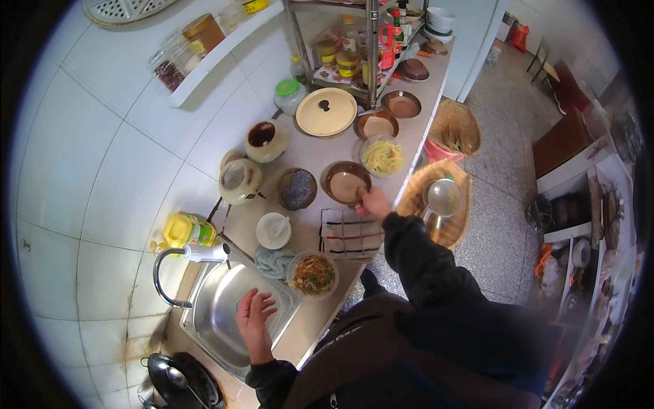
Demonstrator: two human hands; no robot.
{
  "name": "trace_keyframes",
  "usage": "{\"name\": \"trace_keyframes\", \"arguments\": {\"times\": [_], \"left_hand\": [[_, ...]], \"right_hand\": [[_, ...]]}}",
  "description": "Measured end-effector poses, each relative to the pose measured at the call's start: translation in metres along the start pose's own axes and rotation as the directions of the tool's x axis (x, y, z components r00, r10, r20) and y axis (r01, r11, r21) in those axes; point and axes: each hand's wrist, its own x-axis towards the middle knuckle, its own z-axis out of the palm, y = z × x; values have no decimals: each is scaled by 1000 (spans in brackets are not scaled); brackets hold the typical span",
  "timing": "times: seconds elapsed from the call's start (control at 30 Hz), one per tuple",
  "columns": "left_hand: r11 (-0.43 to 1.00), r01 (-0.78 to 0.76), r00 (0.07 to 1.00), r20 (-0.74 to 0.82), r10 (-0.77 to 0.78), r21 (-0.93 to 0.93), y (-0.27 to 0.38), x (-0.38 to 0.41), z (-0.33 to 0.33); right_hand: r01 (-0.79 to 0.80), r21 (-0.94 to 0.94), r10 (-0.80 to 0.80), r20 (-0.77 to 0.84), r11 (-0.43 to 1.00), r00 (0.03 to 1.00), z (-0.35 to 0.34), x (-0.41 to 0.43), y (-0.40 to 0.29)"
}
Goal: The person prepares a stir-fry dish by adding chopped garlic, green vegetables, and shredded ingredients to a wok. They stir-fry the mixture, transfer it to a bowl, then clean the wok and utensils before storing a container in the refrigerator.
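Observation:
My right hand (374, 203) grips the near rim of a brown glazed bowl (348, 184) on the countertop, thumb on the inside. The bowl looks empty. Just below that hand lies a checked cloth (351, 234). Over the stainless steel sink (217, 327) hangs my left hand (255, 317), fingers apart, holding nothing. A clear bowl of shredded brown food with green pieces (312, 276) stands beside the sink. Another clear bowl, with pale yellow shreds (383, 156), sits beyond the brown bowl.
A faucet (168, 276) arches over the sink. Nearby are a white bowl with a spoon (274, 230), a scouring pad in a dark bowl (297, 189), ceramic jars (240, 180) and a lidded pot (326, 112). A wok (173, 381) lies lower left; a woven basket (454, 225) stands below the counter's edge.

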Motion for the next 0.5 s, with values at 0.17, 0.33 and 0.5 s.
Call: {"name": "trace_keyframes", "arguments": {"times": [0.17,0.33,0.5], "left_hand": [[1000,0,999,-40,0,-1,4,2,5],[1000,3,994,-108,-5,-17,-4,6,-10],[1000,20,980,-200,-16,16,-5,4,-28]], "right_hand": [[280,71,-283,25,957,959,-17,36,62],[-43,300,-4,155,953,988,-48,-87,-41],[196,255,-169,-124,947,978,-139,-69,-108]]}}
